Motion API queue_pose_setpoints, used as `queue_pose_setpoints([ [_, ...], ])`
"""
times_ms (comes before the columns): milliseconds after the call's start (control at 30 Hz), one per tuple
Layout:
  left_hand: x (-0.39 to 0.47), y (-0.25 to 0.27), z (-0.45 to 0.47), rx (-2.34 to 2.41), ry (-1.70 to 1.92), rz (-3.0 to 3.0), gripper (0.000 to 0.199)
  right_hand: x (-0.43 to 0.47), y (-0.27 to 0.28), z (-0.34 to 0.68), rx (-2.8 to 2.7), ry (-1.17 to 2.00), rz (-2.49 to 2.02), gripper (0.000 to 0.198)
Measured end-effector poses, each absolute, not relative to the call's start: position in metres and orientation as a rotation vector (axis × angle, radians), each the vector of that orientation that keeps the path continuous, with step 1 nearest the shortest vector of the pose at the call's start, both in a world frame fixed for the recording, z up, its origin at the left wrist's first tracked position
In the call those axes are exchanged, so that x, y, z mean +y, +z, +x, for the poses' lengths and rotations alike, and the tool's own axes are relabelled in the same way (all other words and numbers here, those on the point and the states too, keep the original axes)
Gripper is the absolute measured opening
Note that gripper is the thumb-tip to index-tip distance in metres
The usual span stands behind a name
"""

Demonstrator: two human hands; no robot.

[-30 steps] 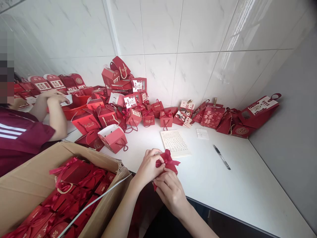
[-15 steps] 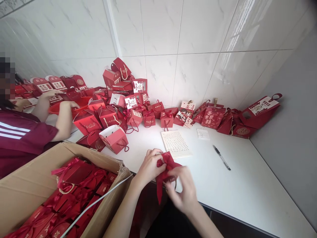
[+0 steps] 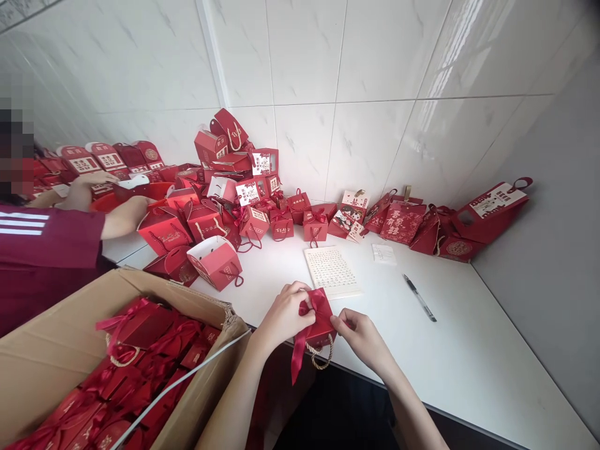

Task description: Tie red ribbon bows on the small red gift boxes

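A small red gift box point(image 3: 324, 326) is at the table's front edge, between my hands. A shiny red ribbon point(image 3: 298, 357) crosses its top, and one tail hangs down on the left. From the box's near side dangles a twisted gold cord handle point(image 3: 323, 365). My left hand point(image 3: 288, 312) is closed at the box's left side, its fingers pinching the ribbon where it gathers. At the right edge of the box, my right hand point(image 3: 363, 334) is closed in a pinch on what looks like the ribbon's other end; its fingertips partly hide it.
At left stands a cardboard carton point(image 3: 140, 284) holding several ribboned red boxes. More red boxes point(image 3: 215, 262) are piled along the wall. A written sheet point(image 3: 332, 272), a pen point(image 3: 420, 299) and a small white packet point(image 3: 384, 254) lie on the table point(image 3: 469, 350). A co-worker's arm point(image 3: 124, 217) reaches in at left.
My right hand, blurred over the box before, has moved right to the box's edge. The bow area and cord handle now show more clearly. The co-worker's arms have shifted slightly.
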State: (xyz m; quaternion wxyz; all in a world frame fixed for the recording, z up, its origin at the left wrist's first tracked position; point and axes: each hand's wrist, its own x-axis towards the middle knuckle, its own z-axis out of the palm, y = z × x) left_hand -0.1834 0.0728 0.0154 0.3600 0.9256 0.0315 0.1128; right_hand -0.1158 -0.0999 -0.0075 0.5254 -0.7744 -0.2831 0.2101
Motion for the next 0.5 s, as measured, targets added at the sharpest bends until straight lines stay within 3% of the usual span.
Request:
queue_pose_setpoints([
  [267, 0.070, 0.015, -0.181, 0.060, 0.263, 2.362, 0.008, -0.124, -0.004, -0.105, -0.763, 0.680, -1.869, 0.042],
  [400, 0.074, 0.015, -0.186, 0.089, 0.307, 2.317, 0.003, -0.115, 0.017, -0.088, -0.691, 0.341, -2.061, 0.044],
  [500, 0.077, 0.014, -0.194, 0.159, 0.430, 2.289, 0.015, -0.088, 0.038, -0.087, -0.726, 0.119, -2.347, 0.041],
])
